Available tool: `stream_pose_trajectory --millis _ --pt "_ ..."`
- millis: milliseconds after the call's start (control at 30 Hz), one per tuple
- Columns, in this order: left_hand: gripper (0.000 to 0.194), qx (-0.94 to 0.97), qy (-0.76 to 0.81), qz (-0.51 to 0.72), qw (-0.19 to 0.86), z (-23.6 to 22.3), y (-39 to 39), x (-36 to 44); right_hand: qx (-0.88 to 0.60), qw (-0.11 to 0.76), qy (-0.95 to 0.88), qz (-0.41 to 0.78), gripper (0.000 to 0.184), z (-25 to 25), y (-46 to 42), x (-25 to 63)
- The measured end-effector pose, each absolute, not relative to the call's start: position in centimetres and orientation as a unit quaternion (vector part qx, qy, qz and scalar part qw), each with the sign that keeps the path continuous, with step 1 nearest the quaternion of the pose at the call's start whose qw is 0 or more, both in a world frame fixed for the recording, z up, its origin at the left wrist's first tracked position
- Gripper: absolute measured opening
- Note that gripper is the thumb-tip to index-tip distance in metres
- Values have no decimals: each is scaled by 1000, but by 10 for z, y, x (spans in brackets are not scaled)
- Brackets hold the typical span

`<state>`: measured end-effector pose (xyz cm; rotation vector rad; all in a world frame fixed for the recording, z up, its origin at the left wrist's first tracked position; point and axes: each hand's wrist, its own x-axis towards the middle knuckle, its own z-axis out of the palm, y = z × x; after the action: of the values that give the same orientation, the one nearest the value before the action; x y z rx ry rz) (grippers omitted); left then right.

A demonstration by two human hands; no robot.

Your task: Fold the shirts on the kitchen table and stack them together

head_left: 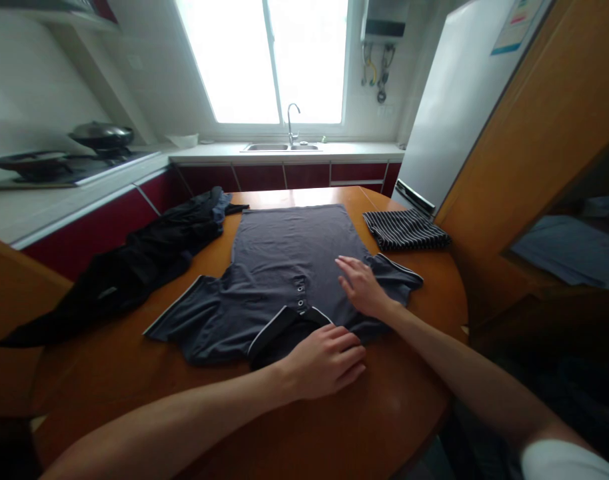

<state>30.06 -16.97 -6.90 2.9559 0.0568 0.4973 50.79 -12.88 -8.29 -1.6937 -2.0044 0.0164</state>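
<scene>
A dark grey polo shirt (289, 247) lies spread front side up on the table, its collar toward me and its hem toward the window. White piping edges the collar and both short sleeves, and small buttons show on the placket. My left hand (327, 360) is at the shoulder beside the collar, fingers curled over the cloth there; the fingertips are partly hidden. On the right part of the chest my right hand (362, 287) rests with its fingers stretched out, near the right-hand sleeve.
A brown wooden table (384, 407) with a rounded edge carries everything. Dark garments (154, 247) lie heaped at the left, and a folded striped cloth (407, 230) sits at the back right. Beyond are a sink (267, 147), a stove with pans (102, 135) and a fridge (447, 100).
</scene>
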Motion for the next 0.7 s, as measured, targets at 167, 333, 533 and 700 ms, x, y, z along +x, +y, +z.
stream_pose_trajectory --millis 167,333,533,700 --pt "28 978 14 189 83 -60 -176 294 -603 153 -781 47 59 -107 -138 473" --pt "24 946 135 265 128 -37 -147 283 -606 131 -783 44 60 -111 -139 479" --pt "34 915 296 235 143 -58 -54 234 -617 125 -776 39 62 -113 -140 477" --pt "43 940 300 113 119 -90 -56 182 -621 123 -774 25 59 -117 -140 477"
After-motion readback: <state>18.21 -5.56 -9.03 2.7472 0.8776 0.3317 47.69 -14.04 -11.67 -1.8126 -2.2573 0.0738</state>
